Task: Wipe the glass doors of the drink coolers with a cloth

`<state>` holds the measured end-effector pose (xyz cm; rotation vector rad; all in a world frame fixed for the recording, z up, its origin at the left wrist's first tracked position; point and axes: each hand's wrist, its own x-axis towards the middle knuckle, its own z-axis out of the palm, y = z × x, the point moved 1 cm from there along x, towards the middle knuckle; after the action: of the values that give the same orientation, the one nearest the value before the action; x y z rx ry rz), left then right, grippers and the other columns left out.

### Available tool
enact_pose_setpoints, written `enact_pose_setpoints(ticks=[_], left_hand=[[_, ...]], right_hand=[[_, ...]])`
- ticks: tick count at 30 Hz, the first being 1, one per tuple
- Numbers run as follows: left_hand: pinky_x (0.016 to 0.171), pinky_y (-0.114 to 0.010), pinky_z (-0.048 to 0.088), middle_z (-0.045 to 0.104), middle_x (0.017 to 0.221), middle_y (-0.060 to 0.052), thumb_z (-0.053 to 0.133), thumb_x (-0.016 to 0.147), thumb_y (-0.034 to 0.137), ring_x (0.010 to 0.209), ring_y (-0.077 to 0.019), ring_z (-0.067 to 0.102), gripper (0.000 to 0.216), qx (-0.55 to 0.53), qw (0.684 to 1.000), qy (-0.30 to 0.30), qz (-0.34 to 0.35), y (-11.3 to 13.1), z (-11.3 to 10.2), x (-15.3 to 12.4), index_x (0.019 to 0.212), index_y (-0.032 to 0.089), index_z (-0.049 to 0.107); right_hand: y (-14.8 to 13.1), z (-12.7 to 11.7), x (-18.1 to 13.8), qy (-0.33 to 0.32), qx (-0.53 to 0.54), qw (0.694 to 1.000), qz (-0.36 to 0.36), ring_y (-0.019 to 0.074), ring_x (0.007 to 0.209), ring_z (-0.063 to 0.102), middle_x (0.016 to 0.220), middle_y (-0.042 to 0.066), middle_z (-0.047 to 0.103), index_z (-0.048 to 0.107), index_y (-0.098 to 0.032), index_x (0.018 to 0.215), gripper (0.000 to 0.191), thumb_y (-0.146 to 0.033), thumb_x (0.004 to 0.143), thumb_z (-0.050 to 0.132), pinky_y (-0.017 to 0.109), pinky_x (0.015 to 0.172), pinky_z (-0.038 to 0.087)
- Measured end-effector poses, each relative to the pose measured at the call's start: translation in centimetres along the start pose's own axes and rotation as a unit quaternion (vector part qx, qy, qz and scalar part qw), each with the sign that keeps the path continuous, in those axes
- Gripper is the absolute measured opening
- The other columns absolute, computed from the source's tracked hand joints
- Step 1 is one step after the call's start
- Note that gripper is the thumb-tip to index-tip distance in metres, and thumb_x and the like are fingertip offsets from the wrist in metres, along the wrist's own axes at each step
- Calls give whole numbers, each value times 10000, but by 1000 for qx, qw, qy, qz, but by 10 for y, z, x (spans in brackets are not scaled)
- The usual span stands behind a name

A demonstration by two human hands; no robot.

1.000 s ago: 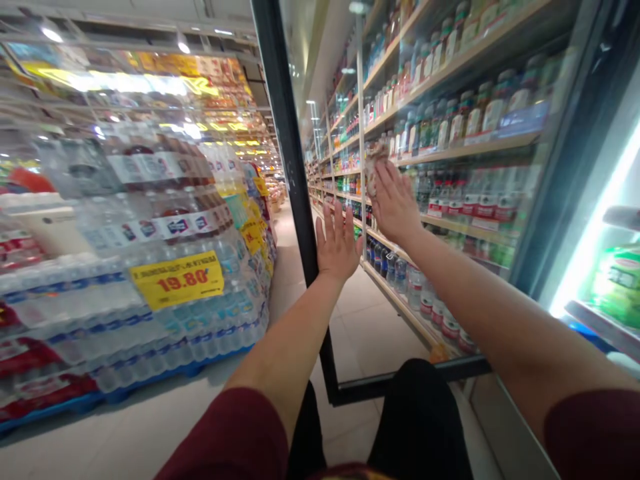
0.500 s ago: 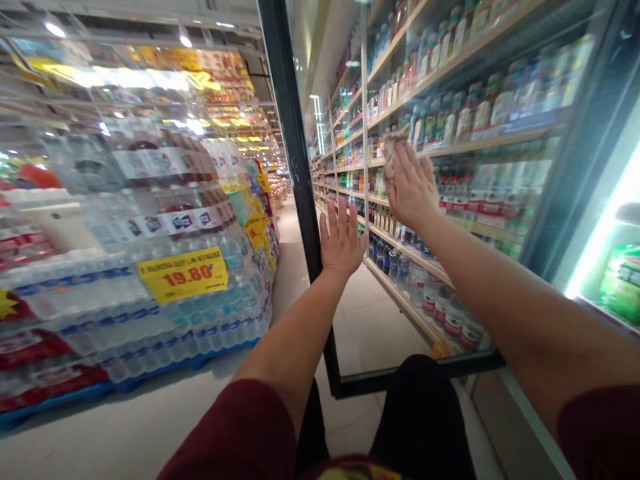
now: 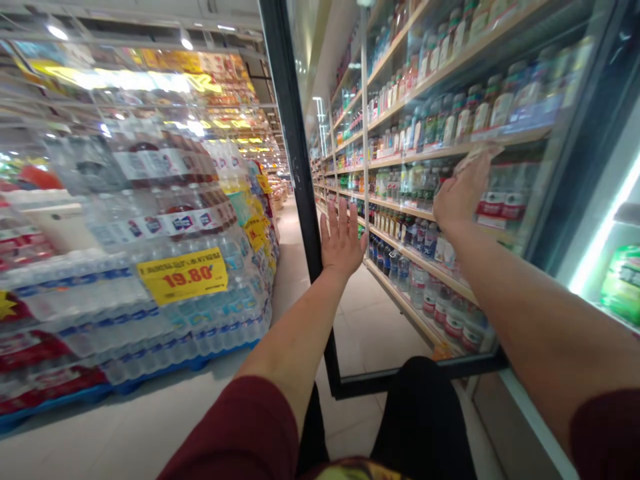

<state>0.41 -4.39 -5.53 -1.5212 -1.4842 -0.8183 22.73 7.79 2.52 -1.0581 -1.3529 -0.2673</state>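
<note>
A glass cooler door (image 3: 380, 340) with a black frame (image 3: 296, 140) stands swung open in front of me. My left hand (image 3: 343, 239) lies flat against the glass beside the frame, fingers stretched out and holding nothing. Higher and to the right, my right hand (image 3: 463, 193) presses a pale cloth (image 3: 483, 153) to the pane. Only the cloth's upper edge shows past the fingers; the hand hides the rest. Shelves of bottles (image 3: 465, 123) show in the glass behind both hands.
Stacked packs of bottled drinks (image 3: 165, 193) stand on a blue pallet (image 3: 197, 362) at the left, with a yellow price sign (image 3: 183, 275). A tiled aisle (image 3: 293, 253) runs between the stack and door. At the right is the lit cooler with a green-labelled bottle (image 3: 621, 283).
My right hand has swept the cloth to the right and slightly down across the glass. My left hand has stayed in place on the pane, and the door has not moved.
</note>
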Motion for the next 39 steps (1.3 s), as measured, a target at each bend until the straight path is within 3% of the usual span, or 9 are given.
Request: enact_pose_setpoints(ticks=[6, 12, 17, 23, 28, 30, 34, 36, 39], left_hand=[[1339, -677, 33, 135, 1781, -200, 580, 1088, 354, 1637, -378, -92, 748, 8, 1000, 3, 3, -2, 3, 0, 1711, 72, 276], [1338, -675, 44, 142, 1773, -218, 601, 1082, 355, 1626, -383, -111, 753, 18, 1000, 17, 13, -3, 5, -1, 1702, 59, 294], [1339, -678, 45, 151, 1777, -205, 584, 1085, 350, 1636, -373, -98, 739, 16, 1000, 17, 13, -4, 5, -2, 1705, 75, 292], [1343, -658, 26, 156, 1779, -198, 570, 1088, 361, 1646, -373, -56, 731, -6, 1000, 1, -3, -2, 2, 1, 1706, 81, 299], [1339, -669, 23, 178, 1775, -197, 560, 1083, 372, 1649, -376, -45, 722, -28, 1000, 3, -9, -2, 1, 2, 1702, 89, 319], [1340, -665, 23, 166, 1779, -195, 565, 1081, 374, 1650, -374, -47, 731, -26, 1000, 3, -10, -2, 1, 3, 1705, 91, 311], [1340, -663, 18, 169, 1779, -200, 600, 1071, 372, 1653, -387, -28, 753, -19, 1000, -1, -10, -2, 3, 4, 1706, 90, 309], [1338, -667, 19, 178, 1778, -204, 607, 1070, 369, 1654, -393, -19, 753, -15, 1000, 3, -8, -2, 3, 4, 1703, 83, 314], [1338, -665, 22, 184, 1777, -204, 596, 1074, 373, 1655, -391, -15, 750, -12, 1000, 5, -11, -2, 3, 4, 1702, 76, 311]], right_hand=[[0, 11, -7, -84, 25, 976, -201, 300, 1680, 144, 1773, 100, 288, 300, -135, 1708, 703, -232, 1012, 305, 621, 1343, 216], [7, 15, -3, 6, 49, 996, -78, 347, 1672, 107, 1783, 168, 233, 265, -79, 1711, 705, -300, 1042, 269, 602, 1361, 139], [-20, 13, -15, -111, 30, 954, -277, 310, 1673, 148, 1766, 105, 302, 370, -168, 1677, 670, -285, 1017, 372, 603, 1351, 211], [-19, 7, 0, -3, 10, 999, -44, 355, 1664, 158, 1756, 248, 261, 309, 38, 1671, 698, -256, 1040, 260, 597, 1346, 175], [-42, 10, -14, -126, 4, 955, -270, 258, 1678, 173, 1774, 44, 310, 381, -227, 1688, 624, -311, 1073, 313, 543, 1366, 192], [-36, 10, -14, -120, -1, 960, -252, 259, 1673, 193, 1761, 41, 334, 398, -237, 1679, 623, -270, 1066, 292, 560, 1360, 197], [-11, 9, -14, -13, -2, 999, -51, 331, 1667, 201, 1754, 169, 303, 322, -98, 1699, 667, -240, 1060, 195, 661, 1314, 241], [-8, 10, -24, -30, -1, 995, -90, 318, 1670, 196, 1754, 159, 315, 347, -98, 1693, 661, -263, 1070, 203, 626, 1324, 248], [-9, 11, -41, -118, -1, 962, -248, 261, 1662, 238, 1728, 68, 406, 464, -217, 1651, 610, -296, 1076, 278, 558, 1353, 222]])
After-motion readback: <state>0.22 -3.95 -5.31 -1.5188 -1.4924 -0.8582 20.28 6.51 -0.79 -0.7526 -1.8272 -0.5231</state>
